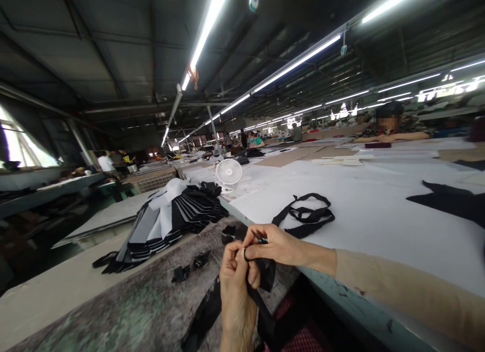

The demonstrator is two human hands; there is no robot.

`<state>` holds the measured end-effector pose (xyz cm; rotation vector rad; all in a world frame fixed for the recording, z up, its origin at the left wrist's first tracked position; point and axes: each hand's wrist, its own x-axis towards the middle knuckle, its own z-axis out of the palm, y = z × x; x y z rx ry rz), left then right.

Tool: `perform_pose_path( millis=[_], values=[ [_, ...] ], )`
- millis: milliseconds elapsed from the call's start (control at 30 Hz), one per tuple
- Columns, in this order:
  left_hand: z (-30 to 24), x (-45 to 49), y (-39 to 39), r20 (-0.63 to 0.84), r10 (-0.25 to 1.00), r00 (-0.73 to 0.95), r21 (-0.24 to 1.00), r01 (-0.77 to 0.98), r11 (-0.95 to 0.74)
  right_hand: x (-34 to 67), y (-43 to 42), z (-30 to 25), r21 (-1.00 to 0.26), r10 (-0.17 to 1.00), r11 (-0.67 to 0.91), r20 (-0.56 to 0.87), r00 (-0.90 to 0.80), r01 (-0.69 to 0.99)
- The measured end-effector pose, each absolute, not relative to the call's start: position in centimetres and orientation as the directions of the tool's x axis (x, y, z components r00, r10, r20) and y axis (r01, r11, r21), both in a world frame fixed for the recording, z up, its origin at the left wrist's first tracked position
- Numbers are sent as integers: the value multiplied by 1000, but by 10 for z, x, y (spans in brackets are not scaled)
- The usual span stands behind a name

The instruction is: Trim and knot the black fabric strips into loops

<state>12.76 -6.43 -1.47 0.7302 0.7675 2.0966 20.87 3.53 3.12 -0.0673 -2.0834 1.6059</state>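
Observation:
My left hand (238,291) is closed with its fingertips pinching a black fabric strip (206,311), whose ends hang down on both sides of the wrist. Closed against it, my right hand (278,245) pinches the same strip at the left fingertips. A small dark pointed tool with a blue part (259,237), which looks like thread snips, sticks out of the right hand; its rest is hidden. On the white table just beyond lies a loosely coiled black strip (308,213).
To the left is a fanned stack of black and grey cut pieces (170,213). Black scraps (181,273) lie on the mottled surface below. A small white fan (228,171) stands at the white table's (364,215) corner. Across it, a person (394,124) leans on folded arms.

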Motion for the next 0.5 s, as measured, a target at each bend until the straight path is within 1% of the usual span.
perform_pose_path(
  millis=[100, 233, 300, 400, 500],
  values=[
    [-12, 130, -65, 258, 780, -569, 738, -405, -540, 208, 38, 32, -928, 431, 317, 326, -842, -196],
    [-15, 132, -63, 334, 713, -616, 780, -244, -576, 208, 37, 33, -944, 476, 311, 255, -841, -111],
    [-17, 131, -62, 340, 688, -641, 792, -198, -577, 207, 37, 32, -954, 501, 286, 230, -834, -91],
    [-18, 130, -62, 342, 693, -634, 805, -183, -565, 205, 36, 29, -957, 520, 277, 226, -824, -87],
    [-17, 129, -64, 320, 714, -622, 803, -222, -553, 205, 36, 28, -949, 505, 291, 258, -824, -119]
  ],
)
